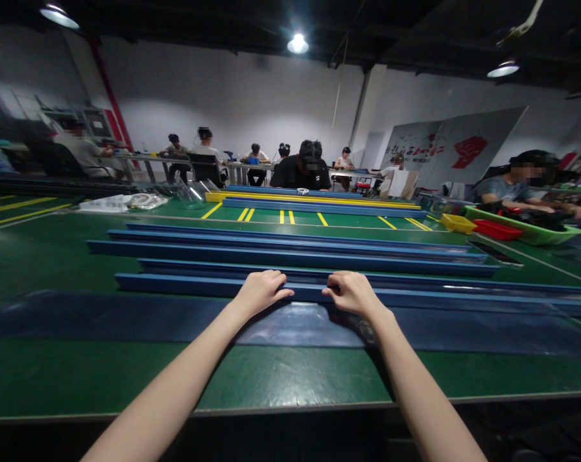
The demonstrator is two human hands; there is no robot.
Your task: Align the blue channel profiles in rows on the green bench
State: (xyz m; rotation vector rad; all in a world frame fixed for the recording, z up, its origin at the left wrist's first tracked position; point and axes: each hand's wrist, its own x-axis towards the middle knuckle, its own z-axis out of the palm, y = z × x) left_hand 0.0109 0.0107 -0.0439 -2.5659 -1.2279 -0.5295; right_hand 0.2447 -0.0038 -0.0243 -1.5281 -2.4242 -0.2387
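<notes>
Green worktable with a long blue channel rail across it, two bare hands at its near wall.
A flat, glossy blue strip runs along the table's near side; the rail lies just beyond it, with more blue rails behind. The rail looks light for its length, stiff lengthwise but likely to bow or twist if lifted from the middle; its smooth face may be slippery. Holds spread well towards both ends would steady it best. The left hand and right hand, a little apart near mid-view, curl fingers over the near wall, thumbs in front, gripping it.
</notes>
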